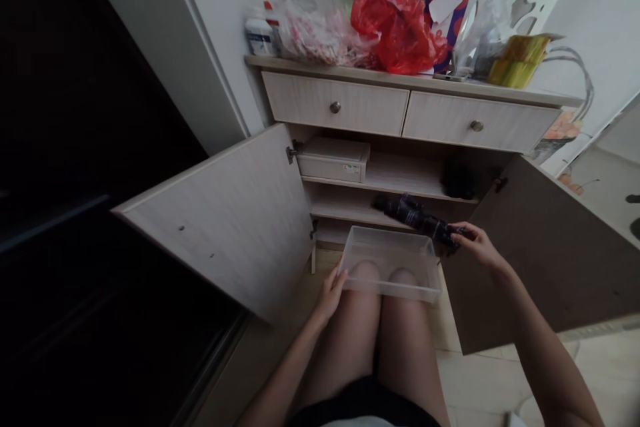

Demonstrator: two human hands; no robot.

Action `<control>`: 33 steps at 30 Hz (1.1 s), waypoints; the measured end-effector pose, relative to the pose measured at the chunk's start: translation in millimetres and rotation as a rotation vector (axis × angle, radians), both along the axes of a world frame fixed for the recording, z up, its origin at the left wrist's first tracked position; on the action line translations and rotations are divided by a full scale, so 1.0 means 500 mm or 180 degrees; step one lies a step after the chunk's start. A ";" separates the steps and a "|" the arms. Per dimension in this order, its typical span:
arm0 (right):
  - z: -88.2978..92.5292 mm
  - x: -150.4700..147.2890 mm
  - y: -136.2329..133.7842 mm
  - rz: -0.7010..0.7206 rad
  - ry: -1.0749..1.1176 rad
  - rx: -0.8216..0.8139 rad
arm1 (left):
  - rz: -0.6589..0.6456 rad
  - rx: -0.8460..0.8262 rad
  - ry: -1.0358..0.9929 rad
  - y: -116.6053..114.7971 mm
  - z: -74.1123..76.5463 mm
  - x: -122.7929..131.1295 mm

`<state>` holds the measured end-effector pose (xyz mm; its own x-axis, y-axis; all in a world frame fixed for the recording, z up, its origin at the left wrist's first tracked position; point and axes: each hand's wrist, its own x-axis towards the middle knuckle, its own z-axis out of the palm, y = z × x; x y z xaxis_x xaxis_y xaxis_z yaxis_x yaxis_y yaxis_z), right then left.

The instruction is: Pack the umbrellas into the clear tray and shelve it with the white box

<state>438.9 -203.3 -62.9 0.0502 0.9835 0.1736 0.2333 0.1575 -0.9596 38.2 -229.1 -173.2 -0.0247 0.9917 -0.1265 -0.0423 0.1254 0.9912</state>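
Observation:
A clear plastic box rests over my knees, and nothing shows inside it. My left hand grips its left side. In my right hand, pinched at one end, is a dark patterned folding umbrella. It is held tilted above the box's back right corner, its far end pointing left toward the cabinet. Slight blur hides the umbrella's finer detail.
The left cabinet door and right door stand wide. On the upper shelf are a white lidded box and a dark bundle. A red plastic bag, a white bottle and a yellow package crowd the top.

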 end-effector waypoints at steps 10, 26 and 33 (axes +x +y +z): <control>-0.043 -0.099 0.010 0.1388 -0.1231 0.0147 | 0.0059 0.0116 0.0051 0.002 -0.001 0.001; -0.001 -0.159 0.098 0.1157 -0.4118 0.0003 | 0.0046 0.0199 0.0306 0.001 0.007 -0.002; 0.075 -0.039 0.285 -0.1900 -0.3756 -0.0439 | 0.0010 0.0049 0.0317 0.003 0.004 -0.009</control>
